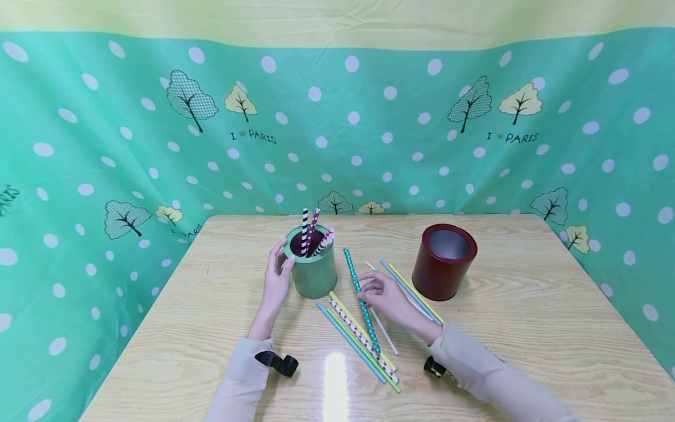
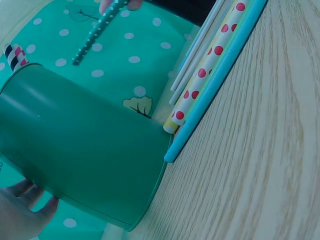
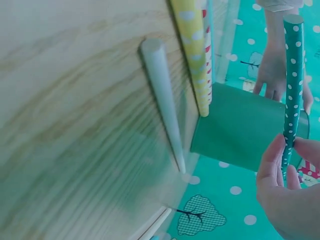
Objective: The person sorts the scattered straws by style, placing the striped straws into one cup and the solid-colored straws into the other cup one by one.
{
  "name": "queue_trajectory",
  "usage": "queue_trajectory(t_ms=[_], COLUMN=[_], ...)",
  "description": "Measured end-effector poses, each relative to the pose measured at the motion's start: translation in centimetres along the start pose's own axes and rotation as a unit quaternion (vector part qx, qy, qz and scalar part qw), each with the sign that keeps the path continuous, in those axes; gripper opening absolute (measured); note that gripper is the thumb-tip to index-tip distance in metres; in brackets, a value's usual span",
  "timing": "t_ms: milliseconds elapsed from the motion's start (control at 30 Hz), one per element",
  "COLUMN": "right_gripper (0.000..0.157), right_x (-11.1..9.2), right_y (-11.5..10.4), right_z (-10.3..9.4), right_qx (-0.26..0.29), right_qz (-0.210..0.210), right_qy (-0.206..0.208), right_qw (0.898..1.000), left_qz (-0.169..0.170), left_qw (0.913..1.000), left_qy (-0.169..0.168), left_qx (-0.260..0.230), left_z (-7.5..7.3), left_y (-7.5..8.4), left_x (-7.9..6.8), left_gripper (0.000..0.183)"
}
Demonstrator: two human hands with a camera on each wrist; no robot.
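Note:
My left hand (image 1: 276, 275) holds the left side of a green tin (image 1: 314, 275), thumb and fingers spread round its wall near the rim. Several patterned paper straws (image 1: 304, 231) stand in that tin, striped and purple ones among them. Between thumb and fingertips my right hand (image 1: 387, 296) pinches a teal straw with white dots (image 1: 352, 269), raised off the table in the right wrist view. The tin (image 3: 240, 125) and my left hand (image 3: 274, 70) appear behind the straw there.
Below the green tin lie blue, green, yellow and red-dotted straws (image 1: 364, 346) side by side. A white straw (image 1: 387, 337) lies by my right hand. Blue and yellow straws (image 1: 408, 287) lie near a dark red tin (image 1: 445, 264) on the wooden table (image 1: 527, 328).

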State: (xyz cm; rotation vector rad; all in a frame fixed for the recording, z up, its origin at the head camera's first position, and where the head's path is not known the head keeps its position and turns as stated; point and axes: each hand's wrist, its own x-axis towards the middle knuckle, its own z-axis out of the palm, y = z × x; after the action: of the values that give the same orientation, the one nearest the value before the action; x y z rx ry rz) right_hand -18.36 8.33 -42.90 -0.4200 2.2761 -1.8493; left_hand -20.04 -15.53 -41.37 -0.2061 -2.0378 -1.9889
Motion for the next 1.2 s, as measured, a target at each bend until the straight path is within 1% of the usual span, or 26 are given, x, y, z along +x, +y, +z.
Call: queue_trajectory(t_ms=[200, 333, 467, 633, 733, 967, 1067, 1200], right_gripper=[0.037, 0.038, 0.037, 0.036, 0.037, 0.038, 0.036, 0.033], right_x=[-0.1, -0.1, -0.1, 0.0, 0.0, 0.3, 0.5, 0.7], right_y=[-0.8, -1.3, -1.7, -2.5, -3.1, -4.5, -5.1, -5.8], right_z=[0.2, 0.2, 0.2, 0.1, 0.1, 0.2, 0.2, 0.1], right_qx=[0.023, 0.042, 0.046, 0.048, 0.053, 0.065, 0.066, 0.074], right_qz=[-0.002, -0.006, -0.009, 0.001, -0.001, -0.010, -0.023, -0.041], right_qy=[0.019, 0.040, 0.055, 0.069, 0.076, 0.095, 0.101, 0.106], right_qw=[1.000, 0.998, 0.997, 0.996, 0.996, 0.993, 0.992, 0.991], left_qz=[-0.002, -0.002, -0.003, 0.000, 0.003, 0.009, 0.018, 0.019], left_qw=[1.0000, 1.0000, 1.0000, 1.0000, 1.0000, 0.9999, 0.9998, 0.9998], left_qy=[-0.002, -0.003, -0.003, 0.000, 0.001, 0.008, 0.009, 0.009], left_qx=[0.002, 0.002, 0.002, 0.003, -0.004, -0.007, -0.006, -0.007], left_z=[0.0, 0.0, 0.0, 0.0, -0.1, -0.4, -0.4, -0.4], left_y=[0.0, 0.1, 0.1, 0.0, -0.4, -2.3, -2.5, -2.5], left_x=[0.0, 0.0, 0.0, 0.0, 0.1, 0.6, 0.7, 0.7], left_gripper=[0.044, 0.044, 0.044, 0.044, 0.044, 0.043, 0.043, 0.043])
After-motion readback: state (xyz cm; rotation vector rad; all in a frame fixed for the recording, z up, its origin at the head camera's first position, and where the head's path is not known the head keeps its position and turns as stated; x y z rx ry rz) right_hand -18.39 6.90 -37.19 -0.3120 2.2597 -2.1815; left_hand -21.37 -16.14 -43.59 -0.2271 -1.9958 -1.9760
